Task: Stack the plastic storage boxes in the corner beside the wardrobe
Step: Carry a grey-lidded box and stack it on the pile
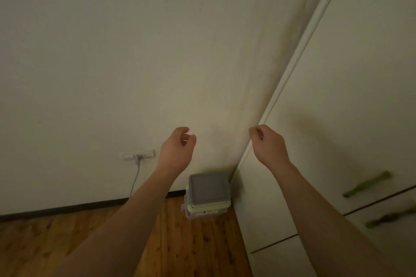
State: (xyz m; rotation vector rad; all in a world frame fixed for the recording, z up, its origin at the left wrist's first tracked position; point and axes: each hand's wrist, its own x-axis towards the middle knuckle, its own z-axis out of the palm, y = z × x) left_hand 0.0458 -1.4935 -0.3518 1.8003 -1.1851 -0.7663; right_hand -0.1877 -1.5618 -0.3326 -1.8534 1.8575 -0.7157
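A stack of plastic storage boxes (208,194) stands on the wooden floor in the corner where the wall meets the wardrobe (351,119). The top box has a grey lid, with a pale green one under it and a whitish one at the bottom. My left hand (177,148) hovers in the air above and left of the stack, fingers loosely curled, holding nothing. My right hand (269,144) hovers above and right of the stack, near the wardrobe's edge, fingers also loosely curled and empty.
A wall socket (137,154) with a grey cable plugged in sits low on the wall to the left. The wardrobe has green handles (367,184) on its drawers at the right. Wooden floor (191,243) spreads in front of the stack.
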